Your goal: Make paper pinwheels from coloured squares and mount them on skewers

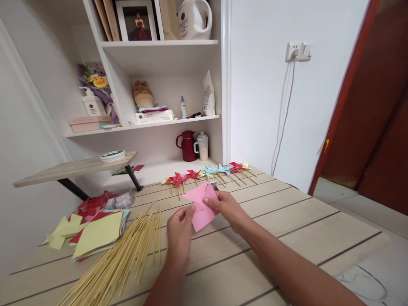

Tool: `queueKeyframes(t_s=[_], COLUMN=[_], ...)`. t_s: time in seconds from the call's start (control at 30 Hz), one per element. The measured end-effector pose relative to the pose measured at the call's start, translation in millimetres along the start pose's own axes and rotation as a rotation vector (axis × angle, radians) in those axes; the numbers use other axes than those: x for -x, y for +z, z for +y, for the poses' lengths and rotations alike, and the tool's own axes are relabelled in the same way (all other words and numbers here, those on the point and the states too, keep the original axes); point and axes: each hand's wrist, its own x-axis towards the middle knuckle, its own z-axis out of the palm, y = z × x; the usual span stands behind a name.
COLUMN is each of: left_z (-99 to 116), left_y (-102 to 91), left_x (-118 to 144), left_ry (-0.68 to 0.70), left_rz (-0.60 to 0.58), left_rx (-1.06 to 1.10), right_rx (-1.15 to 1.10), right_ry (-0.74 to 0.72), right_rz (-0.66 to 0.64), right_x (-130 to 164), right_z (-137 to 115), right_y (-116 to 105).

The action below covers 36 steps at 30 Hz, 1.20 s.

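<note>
Both hands pinch one pink paper square (202,207) above the table (287,221): left hand (180,227) at its lower edge, right hand (227,207) perhaps folding its corner; skewers (127,255) lie left of it.

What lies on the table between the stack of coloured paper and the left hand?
In the head view, a bundle of wooden skewers lies between the paper stack and the left hand, which holds pink paper.

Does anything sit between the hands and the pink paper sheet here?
Nothing visible does. The left hand and right hand both already pinch the pink square paper sheet, held above the pale wooden plank table.
</note>
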Motion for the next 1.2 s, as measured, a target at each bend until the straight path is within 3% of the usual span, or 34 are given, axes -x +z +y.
queueKeyframes(t_s=[0.37, 1.2], left_z=[-1.3, -2.3], left_y=[-0.9, -0.3], left_x=[-1.8, -4.8], left_ry=[0.019, 0.007], left_rz=[-0.034, 0.090], left_rx=[0.037, -0.026], right_rx=[-0.001, 0.021], right_ry=[-0.009, -0.002], right_rz=[0.021, -0.069], right_x=[0.8, 1.9], right_z=[-1.9, 0.9], right_y=[-1.4, -0.9])
